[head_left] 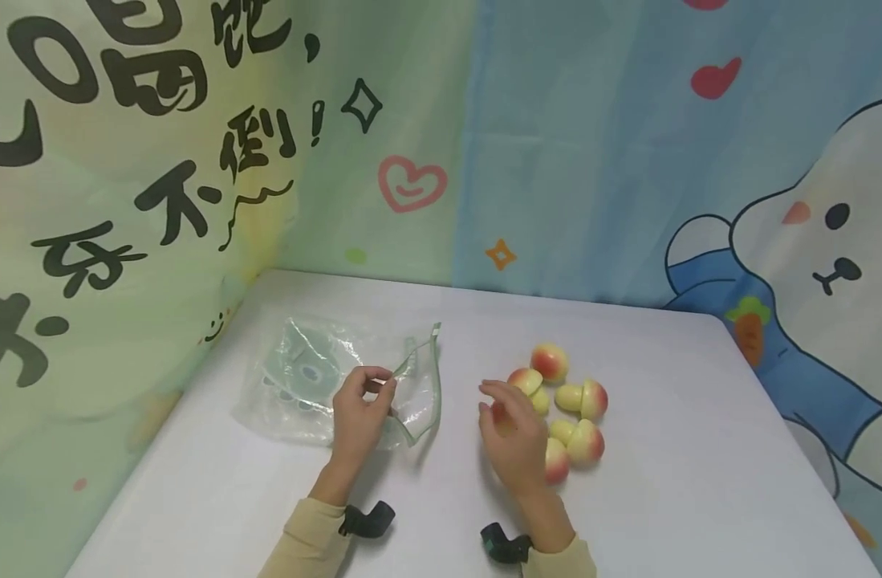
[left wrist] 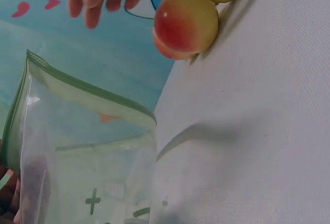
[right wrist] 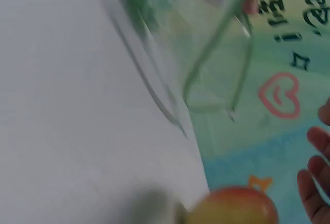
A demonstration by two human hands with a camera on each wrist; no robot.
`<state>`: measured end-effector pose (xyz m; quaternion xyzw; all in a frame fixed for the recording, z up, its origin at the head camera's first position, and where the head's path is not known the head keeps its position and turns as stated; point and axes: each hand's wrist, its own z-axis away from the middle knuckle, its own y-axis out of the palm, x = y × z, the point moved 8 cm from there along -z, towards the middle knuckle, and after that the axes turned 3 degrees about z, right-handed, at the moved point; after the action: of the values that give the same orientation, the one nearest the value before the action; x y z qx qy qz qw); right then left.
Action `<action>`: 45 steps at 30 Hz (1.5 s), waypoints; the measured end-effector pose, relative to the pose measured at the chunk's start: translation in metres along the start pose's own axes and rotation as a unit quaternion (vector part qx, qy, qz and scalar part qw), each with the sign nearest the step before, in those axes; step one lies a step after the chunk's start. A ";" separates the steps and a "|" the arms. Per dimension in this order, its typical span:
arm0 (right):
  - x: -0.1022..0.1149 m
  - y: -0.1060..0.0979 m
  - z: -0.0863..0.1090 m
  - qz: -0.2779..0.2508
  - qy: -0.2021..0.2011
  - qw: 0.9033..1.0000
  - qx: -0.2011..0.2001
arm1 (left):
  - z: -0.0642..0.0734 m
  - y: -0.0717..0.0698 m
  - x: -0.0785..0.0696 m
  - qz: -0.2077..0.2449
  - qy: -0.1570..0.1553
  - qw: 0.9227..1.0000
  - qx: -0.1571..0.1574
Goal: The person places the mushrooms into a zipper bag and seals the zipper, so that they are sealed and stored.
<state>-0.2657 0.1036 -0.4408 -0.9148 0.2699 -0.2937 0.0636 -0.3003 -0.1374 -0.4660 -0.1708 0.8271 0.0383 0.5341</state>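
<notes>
A clear zip bag (head_left: 318,377) with green edging lies on the left of the table, its mouth spread toward the right. My left hand (head_left: 361,409) pinches the rim of that mouth between thumb and fingers. In the left wrist view the bag's green zip strip (left wrist: 93,87) stands raised off the table. My right hand (head_left: 516,437) hovers beside a cluster of red-and-yellow toy mushrooms (head_left: 585,441), fingers loosely bent with nothing seen between them. It partly covers the nearest ones. In the right wrist view one rounded red-yellow cap (right wrist: 234,206) shows below its fingertips (right wrist: 319,139).
The white table (head_left: 664,498) runs back to a printed cloth backdrop (head_left: 571,160) with a cartoon bear at the right and black lettering at the left. A dark wrist camera (head_left: 368,520) sits on each wrist.
</notes>
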 end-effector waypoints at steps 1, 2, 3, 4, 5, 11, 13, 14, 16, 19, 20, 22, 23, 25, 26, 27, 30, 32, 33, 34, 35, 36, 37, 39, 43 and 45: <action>-0.003 -0.007 -0.002 0.016 0.005 1.000 -0.010 | 0.000 0.001 -0.002 -0.002 -0.001 1.000 0.000; -0.007 -0.014 -0.003 0.033 0.014 0.999 -0.014 | 0.001 0.001 -0.007 -0.003 -0.001 1.000 0.000; -0.012 -0.019 -0.004 0.048 0.028 0.998 -0.011 | 0.002 0.000 -0.013 -0.005 0.000 1.000 0.001; -0.017 -0.023 -0.004 0.062 0.047 0.997 -0.002 | 0.002 0.000 -0.019 -0.007 0.000 1.000 0.002; -0.022 -0.027 -0.004 0.074 0.065 0.995 0.010 | 0.003 -0.001 -0.025 -0.011 0.002 1.000 0.003; -0.046 -0.029 0.002 0.134 0.164 0.969 0.130 | 0.004 -0.004 -0.042 -0.015 0.020 1.000 0.002; -0.048 -0.027 0.003 0.136 0.171 0.963 0.158 | 0.003 -0.003 -0.031 -0.011 0.015 1.000 -0.001; -0.049 -0.026 0.004 0.135 0.171 0.962 0.168 | 0.002 -0.003 -0.025 -0.006 0.013 1.000 -0.001; -0.049 -0.023 0.004 0.132 0.172 0.958 0.187 | 0.001 -0.003 -0.014 -0.001 0.009 1.000 -0.005; -0.050 -0.018 0.005 0.142 0.182 0.948 0.220 | -0.001 -0.003 -0.003 0.010 0.012 1.000 -0.006; -0.051 -0.017 0.006 0.148 0.187 0.943 0.231 | -0.001 -0.003 -0.003 0.007 0.014 1.000 -0.006; -0.052 -0.016 0.007 0.159 0.191 0.936 0.248 | -0.002 -0.003 -0.003 0.002 0.014 1.000 -0.004; -0.053 -0.015 0.008 0.164 0.191 0.934 0.254 | -0.002 -0.003 -0.003 -0.003 0.015 1.000 -0.004; -0.054 -0.015 0.009 0.172 0.187 0.930 0.266 | -0.002 -0.004 -0.003 -0.015 0.011 1.000 -0.006; -0.054 -0.014 0.010 0.173 0.182 0.929 0.270 | -0.002 -0.004 -0.003 -0.019 0.009 1.000 -0.006; -0.054 -0.013 0.010 0.173 0.178 0.929 0.274 | -0.002 -0.004 -0.003 -0.020 0.006 1.000 -0.005; -0.053 -0.010 0.012 0.169 0.159 0.929 0.289 | -0.002 -0.005 -0.003 -0.016 -0.003 1.000 -0.002; -0.052 -0.009 0.013 0.168 0.149 0.928 0.296 | -0.001 -0.004 -0.002 -0.008 -0.007 1.000 0.001; -0.051 -0.008 0.014 0.168 0.146 0.928 0.299 | -0.001 -0.004 -0.002 -0.006 -0.009 1.000 0.003; -0.051 -0.008 0.014 0.170 0.145 0.927 0.302 | -0.001 -0.004 -0.001 -0.003 -0.010 1.000 0.004; -0.051 -0.007 0.015 0.171 0.145 0.926 0.305 | -0.001 -0.003 -0.001 0.000 -0.012 1.000 0.005; -0.051 -0.007 0.016 0.174 0.149 0.924 0.307 | -0.001 -0.003 0.000 0.001 -0.013 1.000 0.006; -0.051 -0.006 0.017 0.176 0.152 0.922 0.310 | -0.001 -0.002 0.000 0.003 -0.015 1.000 0.006; -0.052 -0.005 0.019 0.179 0.163 0.917 0.316 | 0.000 -0.001 -0.002 0.006 -0.019 1.000 0.008; -0.053 -0.004 0.021 0.187 0.174 0.911 0.323 | 0.001 -0.002 -0.018 0.007 -0.018 1.000 0.013; -0.054 -0.004 0.021 0.190 0.174 0.911 0.321 | 0.002 -0.003 -0.029 0.004 -0.014 1.000 0.014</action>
<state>-0.2884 0.1344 -0.4843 -0.7109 0.3364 -0.5015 0.3604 -0.2874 -0.1330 -0.4407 -0.1593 0.8204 0.0308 0.5482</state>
